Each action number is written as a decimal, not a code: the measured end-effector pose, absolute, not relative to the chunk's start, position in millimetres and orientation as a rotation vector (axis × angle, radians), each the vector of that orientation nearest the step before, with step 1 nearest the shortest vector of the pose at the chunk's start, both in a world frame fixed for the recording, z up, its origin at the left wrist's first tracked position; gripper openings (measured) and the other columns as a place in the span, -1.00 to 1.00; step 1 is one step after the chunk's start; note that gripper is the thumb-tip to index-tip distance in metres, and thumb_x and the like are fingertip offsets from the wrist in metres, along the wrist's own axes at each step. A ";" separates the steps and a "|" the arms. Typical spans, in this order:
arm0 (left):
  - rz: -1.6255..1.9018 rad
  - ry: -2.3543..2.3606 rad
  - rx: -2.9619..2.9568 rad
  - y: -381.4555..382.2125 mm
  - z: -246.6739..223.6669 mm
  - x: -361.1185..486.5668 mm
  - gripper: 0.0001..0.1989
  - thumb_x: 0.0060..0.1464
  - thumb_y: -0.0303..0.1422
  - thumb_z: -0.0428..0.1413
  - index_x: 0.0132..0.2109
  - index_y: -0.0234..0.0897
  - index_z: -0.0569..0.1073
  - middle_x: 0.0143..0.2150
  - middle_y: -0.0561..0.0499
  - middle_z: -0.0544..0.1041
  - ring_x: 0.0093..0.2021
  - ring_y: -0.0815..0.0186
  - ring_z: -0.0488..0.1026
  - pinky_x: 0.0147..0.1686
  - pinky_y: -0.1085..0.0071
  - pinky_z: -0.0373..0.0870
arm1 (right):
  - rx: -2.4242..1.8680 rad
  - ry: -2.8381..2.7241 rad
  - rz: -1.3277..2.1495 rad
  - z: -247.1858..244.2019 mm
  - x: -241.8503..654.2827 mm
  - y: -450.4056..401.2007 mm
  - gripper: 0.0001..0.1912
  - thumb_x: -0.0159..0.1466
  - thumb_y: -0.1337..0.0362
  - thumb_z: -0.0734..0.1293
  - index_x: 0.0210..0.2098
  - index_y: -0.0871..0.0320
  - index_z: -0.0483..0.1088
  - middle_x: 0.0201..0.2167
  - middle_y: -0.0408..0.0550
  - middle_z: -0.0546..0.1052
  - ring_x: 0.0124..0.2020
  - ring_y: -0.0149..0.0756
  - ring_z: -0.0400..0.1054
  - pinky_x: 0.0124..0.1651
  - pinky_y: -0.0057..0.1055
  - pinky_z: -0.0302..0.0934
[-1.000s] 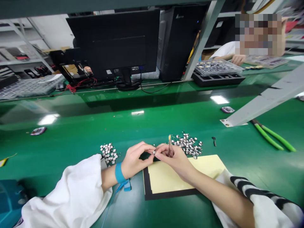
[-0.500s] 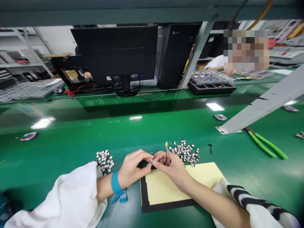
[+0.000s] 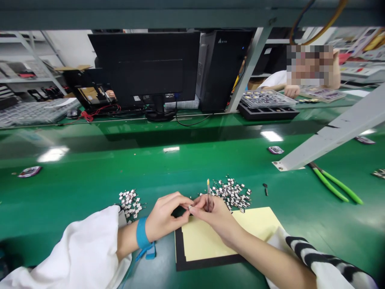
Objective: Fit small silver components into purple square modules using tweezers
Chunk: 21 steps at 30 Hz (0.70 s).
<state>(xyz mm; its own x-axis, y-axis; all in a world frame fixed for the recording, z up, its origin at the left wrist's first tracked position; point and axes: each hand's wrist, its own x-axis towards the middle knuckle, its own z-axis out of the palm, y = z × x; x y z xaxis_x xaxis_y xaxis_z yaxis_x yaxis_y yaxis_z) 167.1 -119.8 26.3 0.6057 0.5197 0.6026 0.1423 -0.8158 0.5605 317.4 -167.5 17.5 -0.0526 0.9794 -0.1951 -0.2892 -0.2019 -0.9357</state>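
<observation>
My left hand [image 3: 168, 212], with a blue strap [image 3: 142, 233] round its wrist, is closed in a pinch at the near edge of a small silvery-white part [image 3: 190, 206]. Thumb and fingertips of my right hand [image 3: 215, 212] meet on the same tiny part. Between the right fingers stands a slim pair of tweezers [image 3: 208, 192], its yellow end up. Beneath the hands lies a yellow sheet [image 3: 210, 245] on a black board [image 3: 207, 264]. Small wired parts lie in a pile [image 3: 233, 194] beyond my right hand and in a smaller pile [image 3: 130, 204] beyond my left wrist.
Green-handled pliers [image 3: 333, 184] and a small black piece [image 3: 265, 189] lie to the right. A slanted white post [image 3: 327, 136] meets the green table. Behind stand a monitor [image 3: 144, 68], a computer tower [image 3: 224, 72] and stacked trays [image 3: 267, 100]. A person's hand [image 3: 291, 91] rests near the trays.
The view has shifted slightly. My hands stay together on the small part, and the tweezers stand a little more upright. The person opposite has raised an arm beside the head.
</observation>
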 end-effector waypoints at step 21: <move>1.147 0.521 2.175 -118.4 14.5 171.3 -0.79 -0.12 -0.49 0.03 -0.28 -0.49 0.44 -0.47 -0.08 0.46 -0.48 0.45 0.42 -0.37 0.64 0.40 | -1.342 -1.152 1.351 6.6 328.2 -164.0 -0.70 -0.05 0.09 0.40 -0.58 0.21 0.34 -0.62 -0.11 0.38 -0.54 -0.40 0.26 -0.48 -0.54 0.15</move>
